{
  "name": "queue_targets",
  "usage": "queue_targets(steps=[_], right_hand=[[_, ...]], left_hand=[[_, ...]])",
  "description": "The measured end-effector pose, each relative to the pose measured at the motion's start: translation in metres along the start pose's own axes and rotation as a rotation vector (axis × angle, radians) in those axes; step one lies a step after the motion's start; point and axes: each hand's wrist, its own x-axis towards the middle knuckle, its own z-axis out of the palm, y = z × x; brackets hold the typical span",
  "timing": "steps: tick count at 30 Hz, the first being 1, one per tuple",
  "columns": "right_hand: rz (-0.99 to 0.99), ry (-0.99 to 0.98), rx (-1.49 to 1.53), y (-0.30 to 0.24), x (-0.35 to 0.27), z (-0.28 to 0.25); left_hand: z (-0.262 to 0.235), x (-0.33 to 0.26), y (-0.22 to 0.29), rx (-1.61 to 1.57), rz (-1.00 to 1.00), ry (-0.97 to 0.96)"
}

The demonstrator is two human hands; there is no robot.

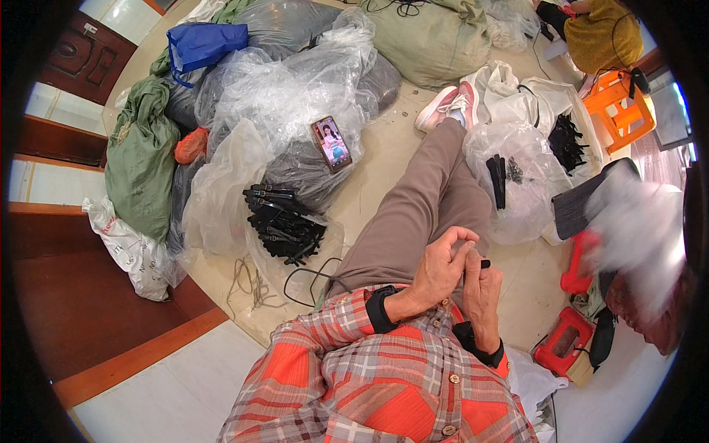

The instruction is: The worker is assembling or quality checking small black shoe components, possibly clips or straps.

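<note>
Both hands are up over the lap, pressed together. The left hand (437, 269) has its fingers (459, 238) curled in toward the right hand (481, 289); fingertips of the two meet. The right hand's fingers are closed in a pinch on a small black part (485, 263), which pokes out just above its fingertips. Whether the left hand also grips the part, I cannot tell; its fingers are bent, not spread, and touch the right hand beside the part. Black wristbands (378, 308) sit on both wrists, plaid sleeves behind them.

Just beneath the fingers: the tan trouser leg (413, 207), stretched away to a pink shoe (443, 107).

Left of the fingers, on the floor, a heap of black clips (284, 221) on clear plastic, with a thin black cable (310, 277) looped nearer the knee. Beyond that heap, a phone (331, 143) with a lit screen leans on a plastic bag.

Right of the fingers, a clear bag (521, 184) holding a few black pieces; lower right, red stools (565, 347).

Farthest out: green sacks (140, 159), a blue bag (203, 43), an orange stool (624, 107).
</note>
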Motion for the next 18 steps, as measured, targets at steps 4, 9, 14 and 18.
queue_targets(steps=[4,9,14,18], right_hand=[[0.024,-0.009,-0.003,0.0009,-0.0004,0.0],[0.021,-0.016,-0.005,0.0008,-0.0001,0.0003],[0.031,-0.018,0.003,0.0001,0.0,-0.0002],[0.029,-0.015,0.001,-0.0026,0.0006,-0.0008]], left_hand=[[0.0002,-0.0002,0.0018,-0.005,-0.008,0.001],[-0.0008,0.0003,-0.0013,-0.003,0.006,-0.003],[0.0006,0.0007,-0.0013,0.017,0.041,0.009],[0.0005,0.0004,0.0014,0.017,0.05,0.011]])
